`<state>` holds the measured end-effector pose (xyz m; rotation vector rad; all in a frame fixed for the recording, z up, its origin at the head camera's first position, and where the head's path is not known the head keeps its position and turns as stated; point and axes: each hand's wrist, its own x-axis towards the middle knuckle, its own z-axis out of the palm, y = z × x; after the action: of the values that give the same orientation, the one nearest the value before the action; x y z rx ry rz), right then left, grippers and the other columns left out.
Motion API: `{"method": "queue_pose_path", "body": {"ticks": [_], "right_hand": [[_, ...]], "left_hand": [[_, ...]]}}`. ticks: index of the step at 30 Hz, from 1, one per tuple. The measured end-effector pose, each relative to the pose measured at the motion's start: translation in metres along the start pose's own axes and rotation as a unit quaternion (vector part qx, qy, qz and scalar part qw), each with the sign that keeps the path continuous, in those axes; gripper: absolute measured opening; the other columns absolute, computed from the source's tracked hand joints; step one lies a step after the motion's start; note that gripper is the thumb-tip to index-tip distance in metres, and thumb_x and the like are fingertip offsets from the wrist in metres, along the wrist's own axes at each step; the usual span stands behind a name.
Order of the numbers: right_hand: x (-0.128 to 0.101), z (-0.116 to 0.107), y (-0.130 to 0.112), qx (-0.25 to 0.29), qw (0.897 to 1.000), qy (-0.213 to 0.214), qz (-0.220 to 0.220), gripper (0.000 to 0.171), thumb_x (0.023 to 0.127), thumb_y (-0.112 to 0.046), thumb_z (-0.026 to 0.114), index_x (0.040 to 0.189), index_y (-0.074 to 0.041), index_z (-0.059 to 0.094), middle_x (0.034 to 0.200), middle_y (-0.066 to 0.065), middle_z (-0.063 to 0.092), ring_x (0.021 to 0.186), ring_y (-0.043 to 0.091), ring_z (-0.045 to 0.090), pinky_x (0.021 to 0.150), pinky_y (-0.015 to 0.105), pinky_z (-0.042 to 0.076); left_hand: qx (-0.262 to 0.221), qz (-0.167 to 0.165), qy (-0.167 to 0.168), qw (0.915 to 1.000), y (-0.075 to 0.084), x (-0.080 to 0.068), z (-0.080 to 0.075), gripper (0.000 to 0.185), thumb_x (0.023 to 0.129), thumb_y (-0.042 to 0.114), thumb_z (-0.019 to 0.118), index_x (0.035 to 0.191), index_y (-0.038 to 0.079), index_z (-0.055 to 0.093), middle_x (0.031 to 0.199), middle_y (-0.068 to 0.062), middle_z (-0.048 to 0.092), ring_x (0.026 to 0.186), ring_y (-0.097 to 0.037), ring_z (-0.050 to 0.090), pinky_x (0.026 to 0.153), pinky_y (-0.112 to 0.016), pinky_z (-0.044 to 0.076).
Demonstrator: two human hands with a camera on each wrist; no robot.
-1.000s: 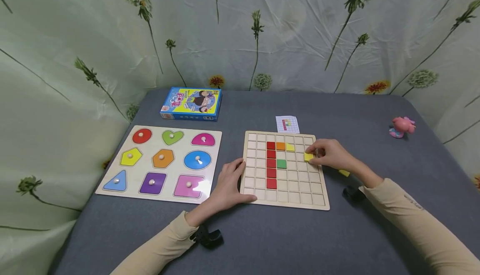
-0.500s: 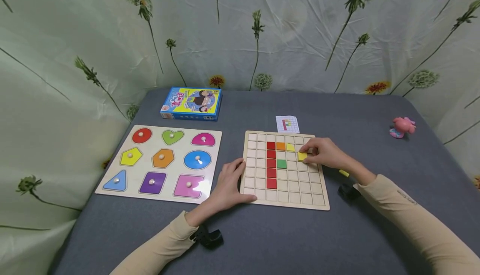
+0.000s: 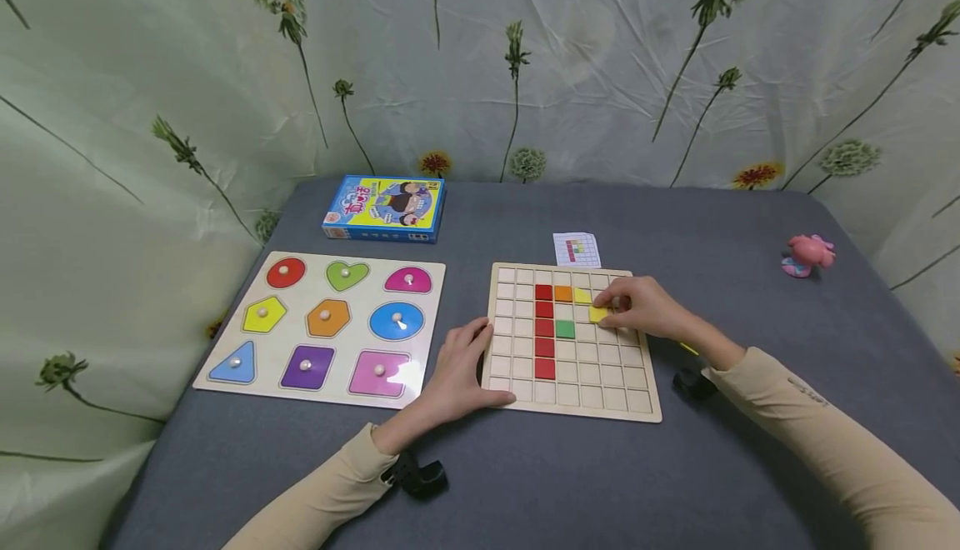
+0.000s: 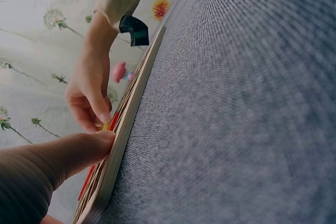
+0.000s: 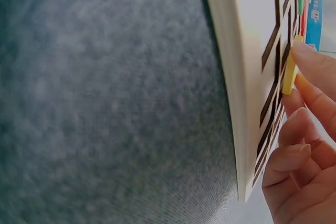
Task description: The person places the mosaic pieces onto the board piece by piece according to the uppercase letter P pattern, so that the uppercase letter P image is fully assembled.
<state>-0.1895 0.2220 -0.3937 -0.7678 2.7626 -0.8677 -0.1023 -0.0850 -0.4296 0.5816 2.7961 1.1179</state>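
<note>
Floral drapes hang behind the grey table (image 3: pixel 525 483) where I sit. On it, biggest first, lie the shape puzzle board (image 3: pixel 225 375), then the wooden grid board (image 3: pixel 645 404) holding red, orange, green and yellow tiles. My left hand (image 3: pixel 459 367) rests flat at that grid's left edge, fingers relaxed and straight against the wood. My right hand (image 3: pixel 637 307) pinches a yellow tile (image 3: pixel 597 314) with thumb and fingertips, holding it on the grid's upper right part, just below the placed yellow one. Beyond sit the blue game box (image 3: pixel 384 207), a pink toy (image 3: pixel 808 254) and a small pattern card (image 3: pixel 576 249).
</note>
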Motion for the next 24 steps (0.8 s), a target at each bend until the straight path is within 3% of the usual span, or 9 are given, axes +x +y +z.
{"method": "queue_pose_path", "body": {"ticks": [24], "right_hand": [[0.011, 0.01, -0.004, 0.005, 1.0, 0.018, -0.014, 0.025, 0.073, -0.015, 0.078, 0.095, -0.007, 0.073, 0.084, 0.004, 0.067, 0.063, 0.005, 0.042, 0.06, 0.02, 0.036]], "left_hand": [[0.003, -0.002, -0.003, 1.0, -0.001, 0.0, -0.001, 0.097, 0.065, 0.04, 0.082, 0.142, 0.003, 0.037, 0.146, -0.013, 0.035, 0.126, -0.031, 0.031, 0.101, -0.053, 0.03]]}}
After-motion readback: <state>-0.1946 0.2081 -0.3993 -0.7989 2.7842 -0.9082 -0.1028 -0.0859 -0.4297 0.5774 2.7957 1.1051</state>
